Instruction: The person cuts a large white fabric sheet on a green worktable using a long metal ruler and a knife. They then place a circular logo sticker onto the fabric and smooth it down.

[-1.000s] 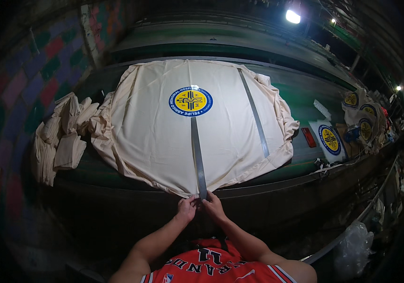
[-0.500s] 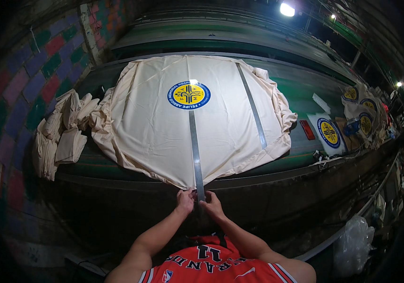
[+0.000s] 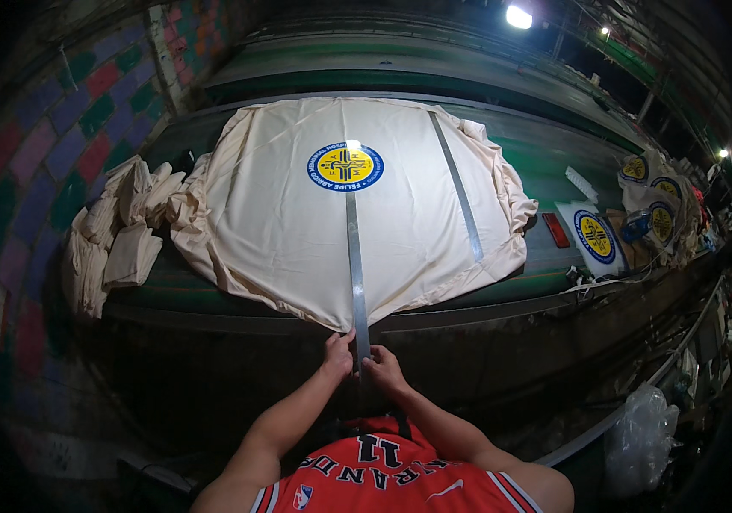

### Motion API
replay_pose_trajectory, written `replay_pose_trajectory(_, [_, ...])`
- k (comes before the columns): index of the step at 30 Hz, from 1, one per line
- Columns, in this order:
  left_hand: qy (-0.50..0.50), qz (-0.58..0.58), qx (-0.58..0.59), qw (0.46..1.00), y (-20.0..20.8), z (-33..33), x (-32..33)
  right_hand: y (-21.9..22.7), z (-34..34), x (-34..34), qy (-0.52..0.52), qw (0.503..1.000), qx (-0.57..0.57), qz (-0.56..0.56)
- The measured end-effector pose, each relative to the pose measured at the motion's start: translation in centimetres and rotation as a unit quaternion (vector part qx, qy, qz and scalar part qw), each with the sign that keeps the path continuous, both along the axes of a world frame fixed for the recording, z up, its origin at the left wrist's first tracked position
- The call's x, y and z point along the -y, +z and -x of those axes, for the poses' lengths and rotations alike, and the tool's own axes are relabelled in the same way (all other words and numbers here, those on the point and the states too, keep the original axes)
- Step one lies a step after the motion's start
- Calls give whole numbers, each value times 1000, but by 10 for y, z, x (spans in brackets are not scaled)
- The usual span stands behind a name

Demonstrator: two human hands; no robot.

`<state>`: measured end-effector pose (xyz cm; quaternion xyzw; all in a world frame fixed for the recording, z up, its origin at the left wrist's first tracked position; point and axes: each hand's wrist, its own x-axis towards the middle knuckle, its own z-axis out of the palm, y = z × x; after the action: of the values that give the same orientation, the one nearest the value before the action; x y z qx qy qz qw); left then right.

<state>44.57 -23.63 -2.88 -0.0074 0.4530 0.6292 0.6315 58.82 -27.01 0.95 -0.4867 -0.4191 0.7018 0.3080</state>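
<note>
A large cream cloth (image 3: 276, 222) lies spread over the green worktable, with a round blue and yellow printed emblem (image 3: 345, 167) at its upper middle. From the emblem a long flat metal ruler (image 3: 354, 252) runs toward me, past the cloth's near tip and the table edge. My left hand (image 3: 339, 353) is closed at that near tip, left of the ruler, with the cloth's end at its fingers. My right hand (image 3: 385, 368) grips the ruler's near end from the right, thumb against it. A second flat metal strip (image 3: 457, 188) lies slanted on the cloth's right part.
Folded cream cloths (image 3: 133, 254) are piled at the left. On the right are a red phone-like object (image 3: 556, 230), a sheet with the same emblem (image 3: 595, 239) and more printed cloth (image 3: 662, 201). A clear plastic bag (image 3: 642, 440) hangs at lower right.
The whole view has shifted slightly, with cloth and emblem a little higher in the picture. Both hands stay at the cloth's near tip and the ruler's end.
</note>
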Motion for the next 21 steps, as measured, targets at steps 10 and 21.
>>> replay_pose_trajectory(10, [-8,10,-33,999,-14,4,3,-5,-1,-4,2,1000,17,-8])
replay_pose_trajectory(21, [-9,14,-12,1000,-12,3,4,-11,-3,-6,18,1000,2,-22])
